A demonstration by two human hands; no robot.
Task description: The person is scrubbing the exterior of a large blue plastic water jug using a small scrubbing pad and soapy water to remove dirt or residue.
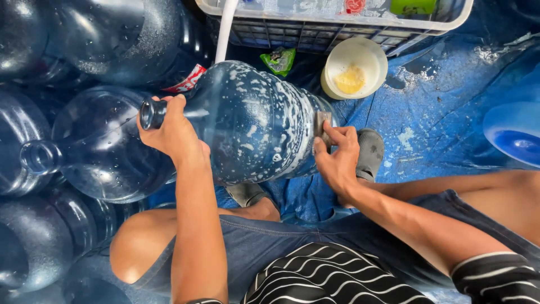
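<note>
We look down at a large blue water jug (pixel 253 124) lying on its side across a seated person's knees, its wall streaked with white suds. The left hand (pixel 171 132) is wrapped tight around the jug's neck. The right hand (pixel 336 157) presses what seems to be a small grey scrubbing pad (pixel 322 125) against the jug's base, fingers closed on it. Left of the jug lie more empty blue jugs (pixel 67 152). Beyond the jug's base sits a cream bowl (pixel 355 67) with yellow soap, near a white crate (pixel 337 19).
</note>
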